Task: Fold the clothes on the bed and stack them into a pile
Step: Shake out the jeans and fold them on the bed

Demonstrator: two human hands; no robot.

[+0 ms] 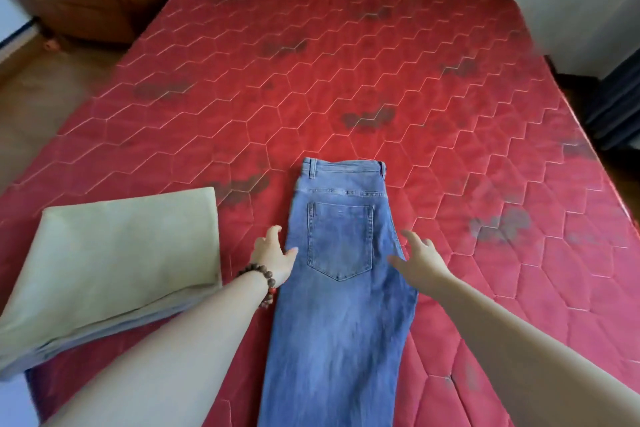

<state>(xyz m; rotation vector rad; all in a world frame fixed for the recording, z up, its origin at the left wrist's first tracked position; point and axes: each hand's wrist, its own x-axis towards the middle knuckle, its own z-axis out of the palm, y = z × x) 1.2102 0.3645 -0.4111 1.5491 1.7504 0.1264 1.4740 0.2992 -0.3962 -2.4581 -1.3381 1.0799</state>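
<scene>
A pair of blue jeans (pixel 341 274) lies folded lengthwise on the red quilted mattress (pixel 346 80), back pocket up, waistband toward 12 o'clock and legs running off the frame at 6 o'clock. The left hand (pixel 273 258), with a beaded bracelet (pixel 265 282) on its wrist, has relaxed fingers touching the jeans' 9 o'clock edge, while the right hand (pixel 420 258) spreads open at the 3 o'clock edge, gripping nothing. A folded beige garment (pixel 114 263) rests at 9 o'clock, apart from the jeans.
</scene>
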